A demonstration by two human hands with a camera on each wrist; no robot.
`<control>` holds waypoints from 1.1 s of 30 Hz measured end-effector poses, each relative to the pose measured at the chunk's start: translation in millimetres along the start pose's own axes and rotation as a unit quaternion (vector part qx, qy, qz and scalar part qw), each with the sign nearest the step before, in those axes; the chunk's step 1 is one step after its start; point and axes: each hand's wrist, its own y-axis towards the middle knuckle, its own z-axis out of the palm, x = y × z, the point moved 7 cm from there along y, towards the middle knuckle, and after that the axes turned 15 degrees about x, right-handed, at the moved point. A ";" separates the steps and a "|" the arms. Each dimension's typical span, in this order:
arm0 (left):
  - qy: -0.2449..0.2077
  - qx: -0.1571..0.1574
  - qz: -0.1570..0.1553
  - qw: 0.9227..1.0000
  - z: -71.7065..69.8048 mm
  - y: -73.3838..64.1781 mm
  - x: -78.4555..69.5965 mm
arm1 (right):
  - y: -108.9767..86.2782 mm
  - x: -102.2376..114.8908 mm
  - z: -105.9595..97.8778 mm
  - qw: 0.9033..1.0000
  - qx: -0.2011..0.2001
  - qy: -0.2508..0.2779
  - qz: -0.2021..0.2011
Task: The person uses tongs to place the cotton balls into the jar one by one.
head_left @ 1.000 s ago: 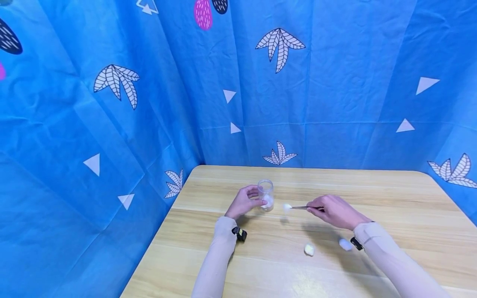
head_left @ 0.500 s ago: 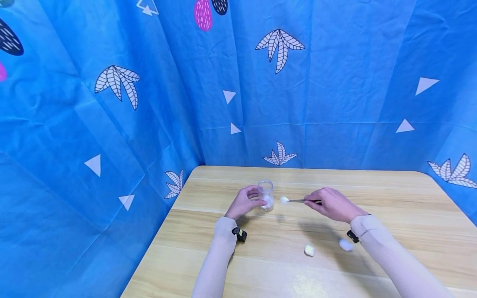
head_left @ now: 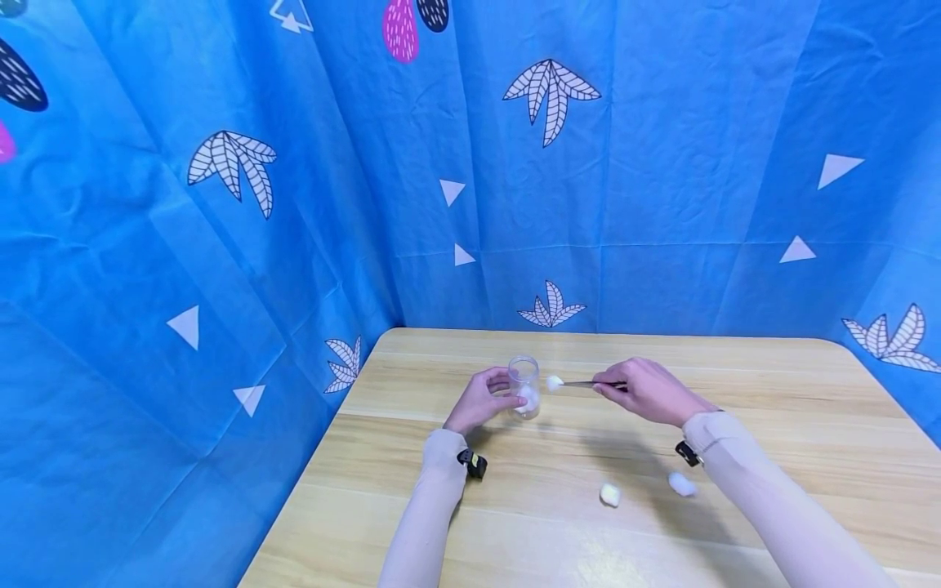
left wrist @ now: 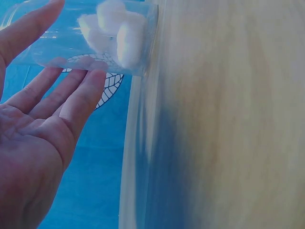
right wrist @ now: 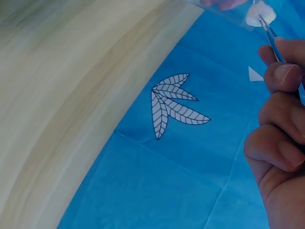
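Observation:
A clear plastic jar [head_left: 524, 371] stands upright on the table, with my left hand [head_left: 479, 400] holding its side between thumb and fingers. Several white cotton balls [left wrist: 129, 40] lie at the jar's bottom, as the left wrist view shows. My right hand [head_left: 650, 392] pinches a pair of metal tweezers [head_left: 581, 384], its fingers curled round them. At the tips of the tweezers hangs another cotton ball [right wrist: 260, 14], just right of the jar in the head view and a little below the level of its rim.
Two more loose white pieces sit on the wooden table [head_left: 412, 506]: a squarish cotton piece [head_left: 610, 494] near the front and a rounder cotton ball [head_left: 681, 483] by the right sleeve. A blue patterned cloth [head_left: 662, 204] hangs behind and left of the table.
My right hand has moved up and to the left, bringing the cotton ball in the tweezers closer to the jar. The left hand and the jar have stayed in place.

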 end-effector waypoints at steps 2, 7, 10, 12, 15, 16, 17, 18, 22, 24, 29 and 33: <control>-0.001 0.000 0.000 1.000 -0.1 0.0 -0.3 | 1.5 0.1 -2.0 1.000 -0.001 0.003 0.001; -0.002 0.000 0.001 1.000 -0.5 0.2 -0.7 | 6.1 1.7 -6.3 1.000 0.004 0.009 -0.002; -0.003 0.000 0.002 1.000 -0.7 0.4 -0.9 | 9.2 3.1 -9.8 1.000 -0.002 0.003 -0.003; -0.003 -0.001 0.002 1.000 -0.5 0.2 -1.1 | 11.3 3.5 -11.8 1.000 -0.007 0.001 -0.003; -0.004 -0.002 0.004 1.000 0.1 -0.5 -1.5 | 15.6 3.3 -13.2 1.000 -0.011 -0.001 -0.004; -0.004 -0.003 0.005 1.000 0.3 -0.6 -1.8 | 17.0 3.3 -13.2 1.000 -0.011 0.000 -0.004; -0.005 -0.003 0.006 1.000 0.6 -0.7 -1.9 | 18.3 3.2 -13.1 1.000 -0.010 0.002 -0.006; -0.005 -0.003 0.008 1.000 0.7 -0.5 -1.8 | 19.7 2.6 -12.8 1.000 -0.011 0.003 -0.005; -0.010 -0.003 0.013 1.000 1.3 0.5 -1.2 | 24.1 1.8 -12.4 1.000 -0.007 0.010 -0.007; -0.011 -0.003 0.015 1.000 1.2 1.0 -1.2 | 26.2 1.6 -12.4 1.000 -0.007 0.012 -0.006; -0.009 -0.003 0.013 1.000 1.2 1.4 -1.8 | 32.1 2.5 -11.2 1.000 -0.009 0.011 -0.011; -0.008 0.000 0.008 1.000 0.9 1.4 -1.0 | 37.0 3.4 -9.4 1.000 -0.009 0.007 -0.015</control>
